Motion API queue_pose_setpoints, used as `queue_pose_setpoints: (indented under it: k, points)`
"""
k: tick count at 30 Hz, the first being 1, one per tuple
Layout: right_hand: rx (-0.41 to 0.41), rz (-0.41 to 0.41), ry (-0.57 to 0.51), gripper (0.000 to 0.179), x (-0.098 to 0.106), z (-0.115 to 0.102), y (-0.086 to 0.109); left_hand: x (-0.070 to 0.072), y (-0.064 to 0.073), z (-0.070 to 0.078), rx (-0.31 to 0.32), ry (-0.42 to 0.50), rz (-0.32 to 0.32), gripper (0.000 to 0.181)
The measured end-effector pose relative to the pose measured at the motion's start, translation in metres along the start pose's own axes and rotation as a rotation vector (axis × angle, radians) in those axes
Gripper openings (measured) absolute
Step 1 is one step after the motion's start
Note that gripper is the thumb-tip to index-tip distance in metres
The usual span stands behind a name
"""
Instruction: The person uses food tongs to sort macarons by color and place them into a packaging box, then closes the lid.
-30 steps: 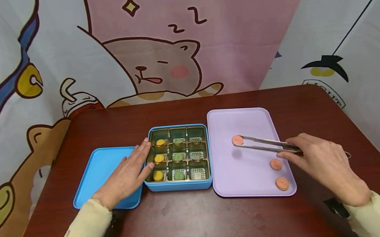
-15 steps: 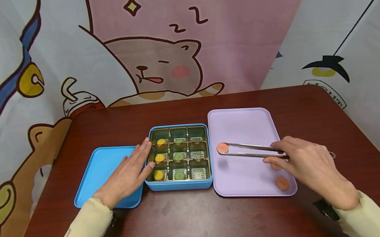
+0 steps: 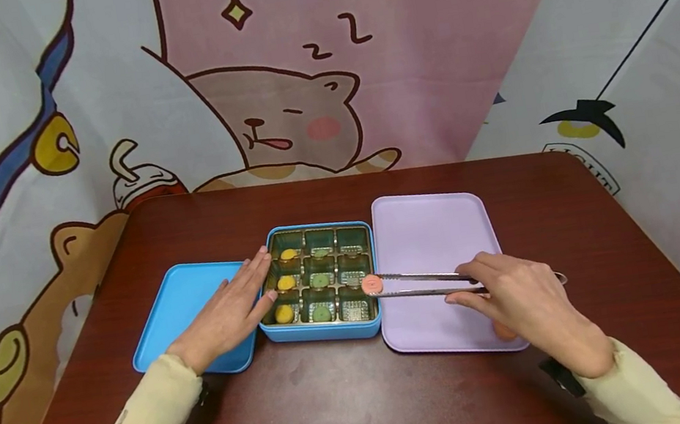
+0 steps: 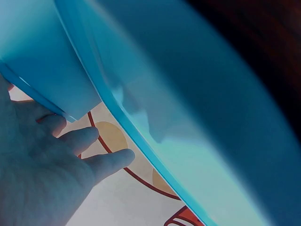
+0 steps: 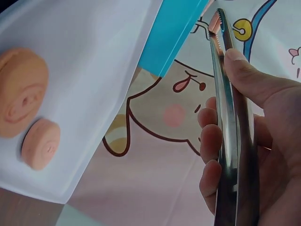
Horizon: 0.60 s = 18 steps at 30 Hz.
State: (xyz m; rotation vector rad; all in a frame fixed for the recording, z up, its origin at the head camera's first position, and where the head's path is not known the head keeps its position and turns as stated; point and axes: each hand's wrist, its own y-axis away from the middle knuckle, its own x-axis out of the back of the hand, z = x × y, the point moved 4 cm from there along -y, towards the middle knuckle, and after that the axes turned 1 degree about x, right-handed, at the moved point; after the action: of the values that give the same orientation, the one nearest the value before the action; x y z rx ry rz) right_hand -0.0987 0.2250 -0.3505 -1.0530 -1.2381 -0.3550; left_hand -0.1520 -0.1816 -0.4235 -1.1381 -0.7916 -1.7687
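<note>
- The box (image 3: 322, 332) sits mid-table, the lid (image 3: 178, 312) to its left and the tray (image 3: 429, 227) to its right.
- Behind the table (image 3: 332, 413) hangs a backdrop (image 3: 424, 65).
- Three pieces (image 3: 287, 283) lie in the box's left column of compartments, three others (image 3: 320, 280) in the middle column.
- The left hand (image 3: 223, 316) lies across the lid, fingers at the box's left rim.
- The right hand (image 3: 531, 300) is over the tray's right side, holding the tongs (image 5: 228, 146), which point left.
- A disc (image 3: 372, 284) is between their tips, above the box's right edge.
- Two discs (image 5: 21, 92) lie on the tray (mostly hidden by the right hand in the head view).
</note>
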Motion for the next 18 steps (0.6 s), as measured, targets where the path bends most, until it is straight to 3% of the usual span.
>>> queue_pose_setpoints:
  k: [18]
  points:
    - [0.068,-0.014,0.001,0.039,-0.006,-0.016,-0.009,0.000,0.000,0.000,-0.010,-0.012,0.005,0.072]
